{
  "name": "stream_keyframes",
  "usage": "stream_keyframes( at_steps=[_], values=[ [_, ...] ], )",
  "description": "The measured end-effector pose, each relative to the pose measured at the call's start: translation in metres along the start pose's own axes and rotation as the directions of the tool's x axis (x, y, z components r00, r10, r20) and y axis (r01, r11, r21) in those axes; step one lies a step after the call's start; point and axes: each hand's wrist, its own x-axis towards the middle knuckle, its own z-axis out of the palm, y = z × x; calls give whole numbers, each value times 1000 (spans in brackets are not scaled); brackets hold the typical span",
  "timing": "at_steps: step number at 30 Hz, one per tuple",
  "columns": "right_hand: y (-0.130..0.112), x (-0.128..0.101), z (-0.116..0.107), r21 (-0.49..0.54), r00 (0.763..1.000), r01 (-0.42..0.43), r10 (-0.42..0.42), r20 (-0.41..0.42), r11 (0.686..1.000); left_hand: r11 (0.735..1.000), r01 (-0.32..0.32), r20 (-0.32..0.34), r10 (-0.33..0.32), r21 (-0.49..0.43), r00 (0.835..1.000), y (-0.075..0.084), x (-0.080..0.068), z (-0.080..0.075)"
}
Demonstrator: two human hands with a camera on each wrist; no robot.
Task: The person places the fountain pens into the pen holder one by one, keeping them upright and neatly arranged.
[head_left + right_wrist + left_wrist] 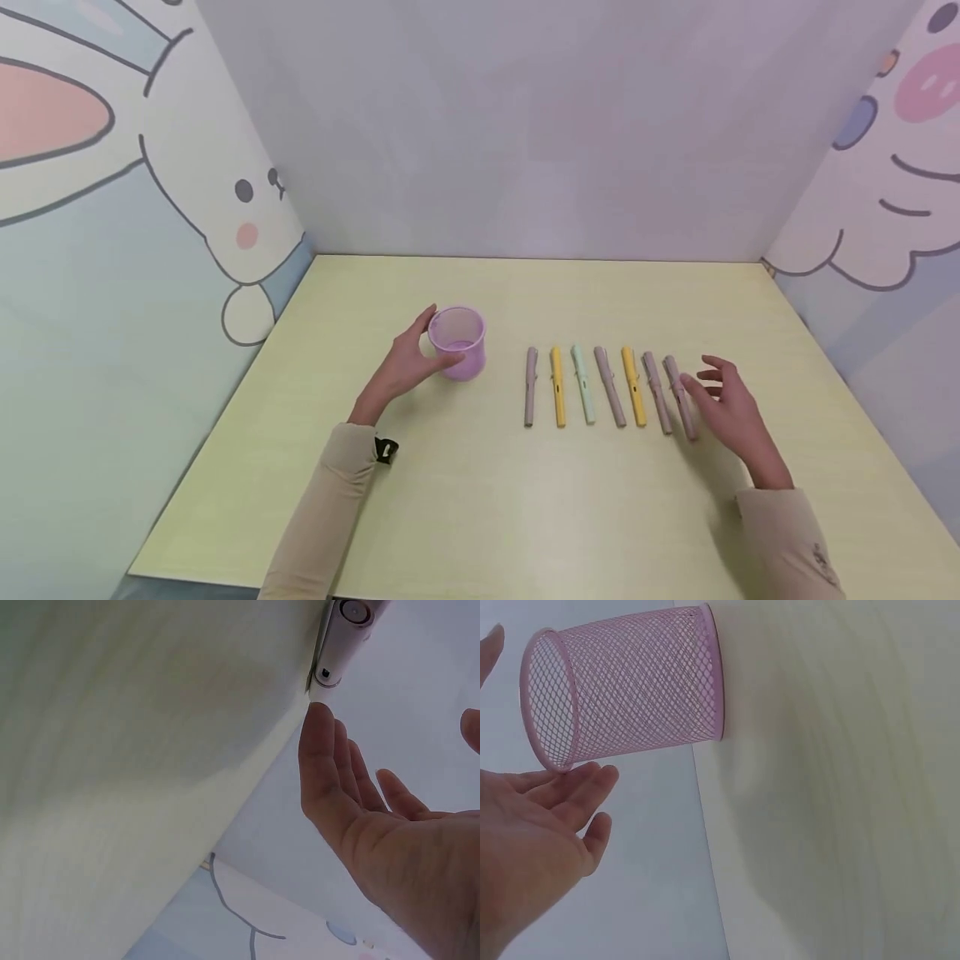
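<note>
A pink-purple mesh pen cup point(468, 364) stands upright on the table, left of a row of pens. My left hand point(408, 364) reaches around it, thumb across the near side and fingers at the far side. In the left wrist view the loosely bent fingers point(585, 796) lie right at the rim, with the thumb apart from the mesh. My right hand point(729, 408) hovers by the rightmost mauve pen point(681, 400), fingers loosely bent and holding nothing. Its thumb overlaps that pen in the head view. The right wrist view shows a pen end point(345, 641) just past the fingertips.
Several more pens lie side by side leftward: mauve point(657, 393), yellow point(633, 387), mauve point(611, 388), mint green point(583, 386), yellow point(558, 388) and mauve point(531, 388). The pale yellow table point(450, 500) meets a plain back wall point(525, 150) and side walls with cartoon animals.
</note>
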Motion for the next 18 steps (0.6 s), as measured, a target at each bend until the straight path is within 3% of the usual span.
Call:
stream_keyframes(
  at_steps=[6, 12, 18],
  values=[
    [3, 9, -5, 4, 995, -60, 59, 85, 998, 999, 20, 6, -20, -26, 1000, 3, 1, 2],
    [7, 19, -9, 100, 981, -94, 75, 180, 990, 999, 18, 9, -18, -30, 1000, 0, 3, 2],
    [8, 31, -12, 134, 973, -126, 96, 212, 983, 998, 43, 8, -42, -43, 999, -3, 4, 0]
  ],
)
